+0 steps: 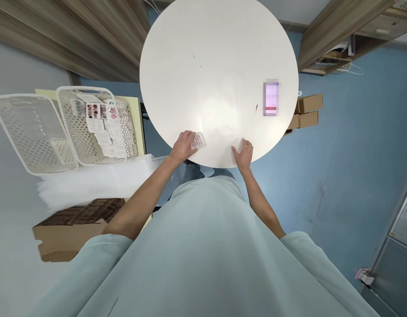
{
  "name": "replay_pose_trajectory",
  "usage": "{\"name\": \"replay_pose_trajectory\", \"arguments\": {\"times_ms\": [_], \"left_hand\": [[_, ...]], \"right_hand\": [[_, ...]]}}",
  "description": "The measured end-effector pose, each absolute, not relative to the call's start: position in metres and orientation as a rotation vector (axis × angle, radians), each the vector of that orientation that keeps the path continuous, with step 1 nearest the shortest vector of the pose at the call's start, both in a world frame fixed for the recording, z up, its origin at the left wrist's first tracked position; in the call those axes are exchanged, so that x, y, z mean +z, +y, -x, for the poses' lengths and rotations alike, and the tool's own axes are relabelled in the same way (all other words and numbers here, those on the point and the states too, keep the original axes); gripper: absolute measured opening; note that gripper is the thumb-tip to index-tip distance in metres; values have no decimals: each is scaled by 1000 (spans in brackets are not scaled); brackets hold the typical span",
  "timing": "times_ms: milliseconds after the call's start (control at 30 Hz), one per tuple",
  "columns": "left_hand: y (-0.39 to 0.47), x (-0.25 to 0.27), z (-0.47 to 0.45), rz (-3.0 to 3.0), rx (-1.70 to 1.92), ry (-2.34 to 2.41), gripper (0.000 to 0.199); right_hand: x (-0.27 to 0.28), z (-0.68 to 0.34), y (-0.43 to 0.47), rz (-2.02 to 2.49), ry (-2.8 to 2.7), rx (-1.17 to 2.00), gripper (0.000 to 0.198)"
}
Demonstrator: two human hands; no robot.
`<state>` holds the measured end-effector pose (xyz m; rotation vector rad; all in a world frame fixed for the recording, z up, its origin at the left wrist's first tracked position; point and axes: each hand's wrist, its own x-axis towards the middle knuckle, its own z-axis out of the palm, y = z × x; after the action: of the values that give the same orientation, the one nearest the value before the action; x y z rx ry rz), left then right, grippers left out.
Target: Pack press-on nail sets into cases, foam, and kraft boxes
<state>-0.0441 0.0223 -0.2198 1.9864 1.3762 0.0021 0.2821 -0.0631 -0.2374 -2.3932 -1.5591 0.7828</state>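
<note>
Near seven o'clock on the round white surface (219, 53), the person's left hand (182, 147) has its fingers grasping the outer edge of a small clear pack (198, 140), which shows rows of small pieces. Whether the pack lies flat or is slightly raised cannot be told. At about five o'clock, the right hand (244, 155) has its fingers spread and released, with nothing in them. Good handling here would likely mean a light pinch on the pack's rim, since the plastic looks thin, and a level hold so its contents do not shift. The free right hand is well placed to steady the pack's opposite edge. The phone (271, 97), toward three o'clock, stands well apart and leaves both hands room.
</note>
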Motion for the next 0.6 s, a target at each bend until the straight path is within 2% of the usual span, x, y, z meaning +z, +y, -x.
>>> {"name": "replay_pose_trajectory", "arguments": {"times_ms": [200, 467, 600], "left_hand": [[24, -228, -22, -2034, -5, 1257, 77], [12, -248, -55, -2062, -88, 1235, 79], [10, -253, -54, -2089, -96, 1227, 79]], "right_hand": [[-238, -282, -73, 2555, -1202, 730, 53], [-238, -277, -67, 2579, -977, 841, 11], [-230, -278, -65, 2516, -928, 946, 7]]}}
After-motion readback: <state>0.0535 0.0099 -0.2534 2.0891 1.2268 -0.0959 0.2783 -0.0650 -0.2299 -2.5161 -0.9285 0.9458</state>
